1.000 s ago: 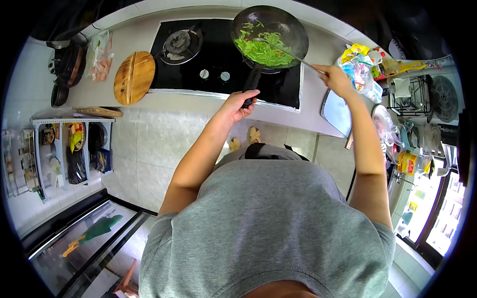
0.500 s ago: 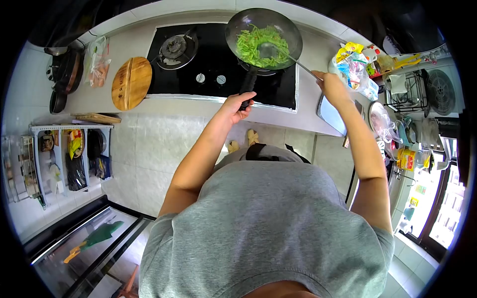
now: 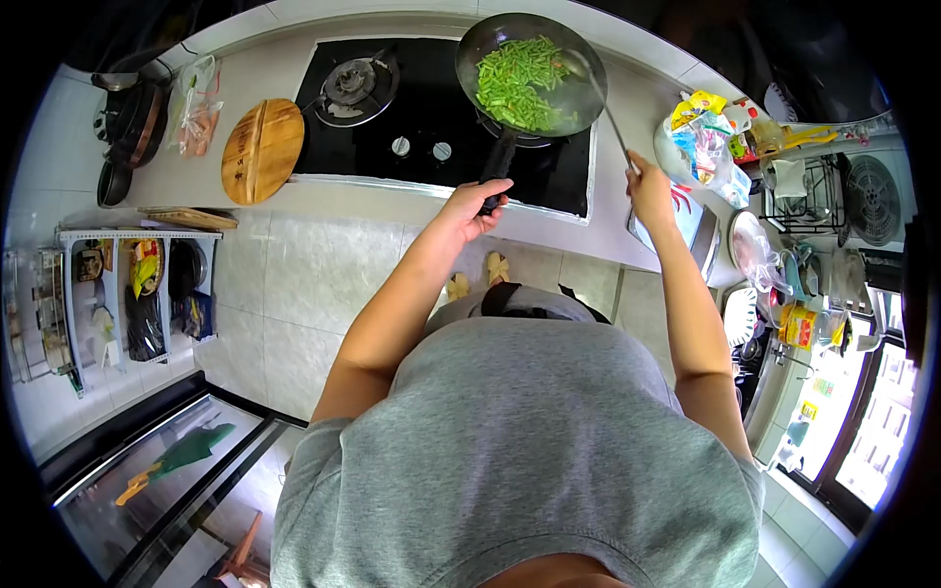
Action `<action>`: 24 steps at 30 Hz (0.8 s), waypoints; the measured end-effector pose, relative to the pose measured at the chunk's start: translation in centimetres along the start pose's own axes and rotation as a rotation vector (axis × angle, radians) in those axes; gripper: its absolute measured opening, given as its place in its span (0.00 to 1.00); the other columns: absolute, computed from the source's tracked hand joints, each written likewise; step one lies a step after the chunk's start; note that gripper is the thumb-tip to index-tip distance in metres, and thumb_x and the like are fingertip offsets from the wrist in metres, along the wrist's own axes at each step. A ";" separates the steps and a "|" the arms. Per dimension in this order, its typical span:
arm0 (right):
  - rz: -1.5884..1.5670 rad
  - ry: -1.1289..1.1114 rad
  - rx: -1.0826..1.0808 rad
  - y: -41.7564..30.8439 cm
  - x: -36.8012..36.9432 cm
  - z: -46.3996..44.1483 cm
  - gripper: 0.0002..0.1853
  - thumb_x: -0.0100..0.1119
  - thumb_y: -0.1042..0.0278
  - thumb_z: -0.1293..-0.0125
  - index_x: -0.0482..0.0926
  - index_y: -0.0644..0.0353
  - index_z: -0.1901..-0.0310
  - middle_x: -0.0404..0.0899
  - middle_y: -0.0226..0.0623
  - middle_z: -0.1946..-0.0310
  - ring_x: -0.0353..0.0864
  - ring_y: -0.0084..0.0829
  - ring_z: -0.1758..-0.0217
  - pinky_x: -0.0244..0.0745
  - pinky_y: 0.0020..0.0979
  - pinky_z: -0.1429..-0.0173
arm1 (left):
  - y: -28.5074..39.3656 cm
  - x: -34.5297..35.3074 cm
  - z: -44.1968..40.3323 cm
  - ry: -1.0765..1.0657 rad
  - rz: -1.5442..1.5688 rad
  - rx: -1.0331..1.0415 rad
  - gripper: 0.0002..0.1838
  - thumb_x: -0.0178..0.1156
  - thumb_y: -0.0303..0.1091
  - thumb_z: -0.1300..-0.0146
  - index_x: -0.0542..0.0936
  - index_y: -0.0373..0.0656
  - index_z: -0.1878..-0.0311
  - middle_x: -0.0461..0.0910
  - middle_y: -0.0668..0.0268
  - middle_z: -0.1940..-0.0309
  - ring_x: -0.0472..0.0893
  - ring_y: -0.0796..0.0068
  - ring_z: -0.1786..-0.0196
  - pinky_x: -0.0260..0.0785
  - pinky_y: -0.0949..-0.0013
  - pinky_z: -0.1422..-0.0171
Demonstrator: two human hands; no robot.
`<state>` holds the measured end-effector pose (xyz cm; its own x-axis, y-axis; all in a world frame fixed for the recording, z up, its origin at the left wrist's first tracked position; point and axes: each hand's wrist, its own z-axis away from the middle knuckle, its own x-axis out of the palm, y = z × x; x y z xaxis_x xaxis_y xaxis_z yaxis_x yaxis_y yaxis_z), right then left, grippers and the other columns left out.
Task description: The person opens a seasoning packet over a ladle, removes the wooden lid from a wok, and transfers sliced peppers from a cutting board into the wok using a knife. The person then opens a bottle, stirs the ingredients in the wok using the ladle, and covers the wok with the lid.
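A dark wok [image 3: 580, 110] sits over the right burner of the black gas stove. Chopped green vegetables [image 3: 518, 83], perhaps cut green beans, are heaped on the wok's left and front side, with small reddish bits among them. My left hand [image 3: 474, 210] is closed round the end of the black wok handle [image 3: 502, 157]. In my right hand [image 3: 650, 186] is the shaft of a long-handled metal cooking utensil [image 3: 616, 127]. Its blurred head lies inside the wok at the right, beside the vegetables; ladle or spatula, I cannot tell.
The left burner [image 3: 350, 83] is bare. Left of the stove lie a round wooden board [image 3: 263, 151] and a plastic bag [image 3: 196, 108]. On the right stand a tub of packets [image 3: 698, 147], a board with red strips [image 3: 681, 211] and a dish rack [image 3: 804, 186].
The utensil's head has moved to the wok's right side, and my right hand has come slightly lower. The vegetables have gathered toward the left. My left hand keeps its hold on the handle.
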<state>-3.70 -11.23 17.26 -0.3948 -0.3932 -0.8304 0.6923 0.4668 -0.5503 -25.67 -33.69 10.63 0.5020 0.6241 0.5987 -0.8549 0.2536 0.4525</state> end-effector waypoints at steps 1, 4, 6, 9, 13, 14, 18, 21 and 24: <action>-0.013 0.078 -0.003 0.6 0.7 -1.7 0.21 0.55 0.71 0.32 0.76 0.60 0.38 0.78 0.43 0.80 0.79 0.32 0.78 0.74 0.34 0.68 | -0.1 -0.1 -0.2 0.003 0.001 -0.008 0.12 0.69 0.34 0.39 0.82 0.40 0.55 0.78 0.67 0.73 0.71 0.80 0.80 0.55 0.80 0.82; -0.555 -0.127 0.305 -1.0 2.5 -4.3 0.21 0.54 0.71 0.31 0.76 0.58 0.37 0.74 0.34 0.82 0.73 0.25 0.82 0.70 0.30 0.76 | -0.1 -0.1 -0.1 0.005 0.007 -0.005 0.12 0.69 0.34 0.40 0.82 0.40 0.55 0.78 0.67 0.73 0.71 0.80 0.80 0.55 0.81 0.82; -0.548 -0.201 0.261 -2.2 2.9 -3.4 0.21 0.54 0.70 0.30 0.75 0.58 0.37 0.72 0.31 0.82 0.70 0.22 0.83 0.68 0.28 0.78 | 0.1 -0.1 0.0 0.003 0.013 0.007 0.12 0.69 0.34 0.40 0.82 0.40 0.56 0.78 0.67 0.73 0.71 0.80 0.80 0.55 0.81 0.82; -0.480 -0.303 0.198 -3.5 0.9 -1.2 0.20 0.53 0.70 0.30 0.76 0.55 0.37 0.72 0.28 0.83 0.67 0.21 0.85 0.65 0.27 0.82 | 0.5 0.0 0.2 0.019 0.012 -0.010 0.12 0.69 0.34 0.40 0.82 0.41 0.56 0.78 0.67 0.73 0.71 0.80 0.80 0.55 0.81 0.82; -0.249 -0.118 0.139 -1.2 0.0 -4.1 0.19 0.54 0.68 0.30 0.79 0.49 0.39 0.73 0.29 0.83 0.70 0.22 0.85 0.67 0.28 0.81 | 0.2 0.2 0.2 0.020 -0.005 -0.011 0.11 0.69 0.34 0.40 0.82 0.41 0.57 0.78 0.67 0.73 0.71 0.81 0.79 0.55 0.81 0.82; -0.227 -0.108 0.164 -1.3 0.2 -5.8 0.20 0.54 0.68 0.29 0.77 0.48 0.37 0.72 0.28 0.83 0.68 0.20 0.85 0.64 0.26 0.82 | 0.1 0.3 0.0 0.022 -0.005 -0.013 0.11 0.69 0.34 0.40 0.82 0.42 0.57 0.78 0.67 0.74 0.71 0.81 0.79 0.54 0.81 0.82; -0.175 -0.246 0.089 -2.1 0.8 -8.4 0.20 0.55 0.69 0.30 0.77 0.48 0.37 0.71 0.30 0.83 0.69 0.20 0.82 0.66 0.28 0.78 | 0.0 0.3 0.0 0.017 0.003 -0.008 0.11 0.70 0.34 0.41 0.82 0.42 0.58 0.78 0.67 0.74 0.71 0.81 0.79 0.54 0.81 0.82; 0.110 -0.242 -0.209 -4.7 -2.7 -5.5 0.19 0.56 0.69 0.34 0.80 0.48 0.41 0.80 0.44 0.73 0.81 0.35 0.70 0.76 0.39 0.60 | 0.0 0.3 -0.2 0.002 0.014 -0.010 0.11 0.70 0.33 0.41 0.82 0.42 0.58 0.78 0.68 0.74 0.71 0.81 0.79 0.54 0.81 0.82; 0.319 -0.271 -0.286 -6.2 -7.4 -3.0 0.19 0.56 0.71 0.35 0.81 0.51 0.42 0.81 0.50 0.70 0.81 0.42 0.66 0.74 0.42 0.53 | -0.1 0.1 -0.2 0.006 0.013 -0.008 0.11 0.70 0.33 0.42 0.82 0.42 0.58 0.78 0.68 0.74 0.72 0.81 0.78 0.55 0.81 0.81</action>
<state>-6.86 -8.84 26.52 0.0062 -0.3693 -0.9293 0.5450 0.7804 -0.3065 -25.59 -33.53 10.51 0.4901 0.6320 0.6003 -0.8624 0.2515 0.4394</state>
